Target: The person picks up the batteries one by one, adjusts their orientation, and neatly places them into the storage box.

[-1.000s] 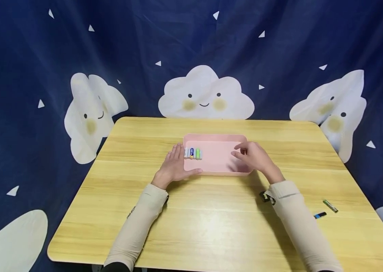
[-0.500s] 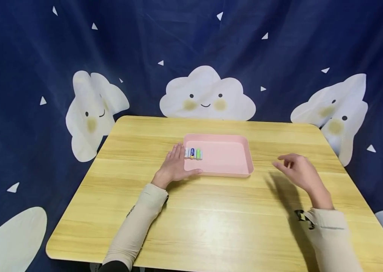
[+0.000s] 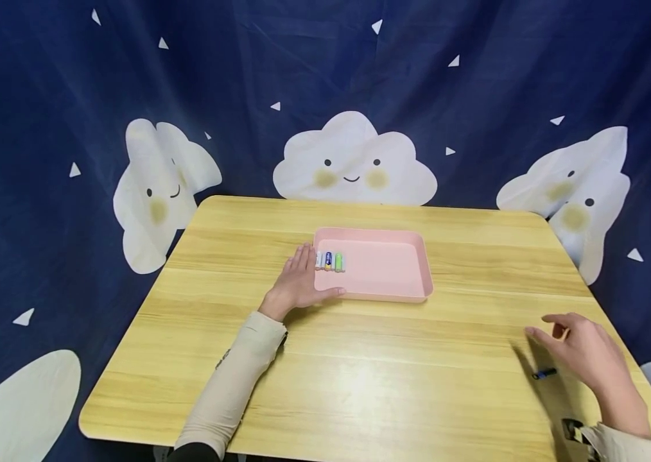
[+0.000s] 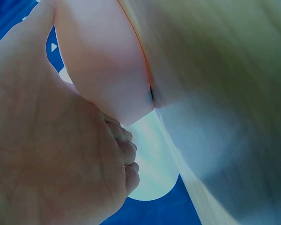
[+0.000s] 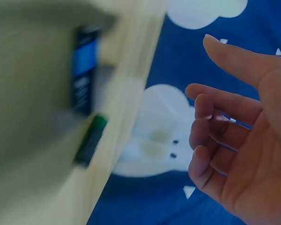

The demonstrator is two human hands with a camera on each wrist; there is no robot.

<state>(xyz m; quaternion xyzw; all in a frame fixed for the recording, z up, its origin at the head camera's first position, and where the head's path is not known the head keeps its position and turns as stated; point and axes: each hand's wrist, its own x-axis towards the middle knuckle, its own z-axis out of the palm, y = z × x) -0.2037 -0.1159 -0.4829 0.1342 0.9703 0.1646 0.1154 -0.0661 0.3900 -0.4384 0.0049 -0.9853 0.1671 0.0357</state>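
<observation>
A pink tray (image 3: 383, 268) lies toward the table's far side. At its left end is a row of batteries, among them a blue one (image 3: 328, 260) and a green one (image 3: 339, 262). My left hand (image 3: 296, 282) rests against the tray's left end, fingers straight, thumb along the near rim. At the table's right my right hand (image 3: 588, 350) hovers with loosely bent fingers and holds nothing. Below its fingertips lies a black-and-blue battery (image 3: 544, 373). The right wrist view adds a dark green battery (image 5: 91, 140) near that one; in the head view the hand hides it.
The wooden table (image 3: 395, 385) has rounded corners, and its right edge runs close by the right hand. A dark blue curtain (image 3: 233, 77) with white clouds hangs behind and at the sides.
My right hand has left the tray's right end and moved right and nearer, over the loose batteries. My left hand stays at the tray.
</observation>
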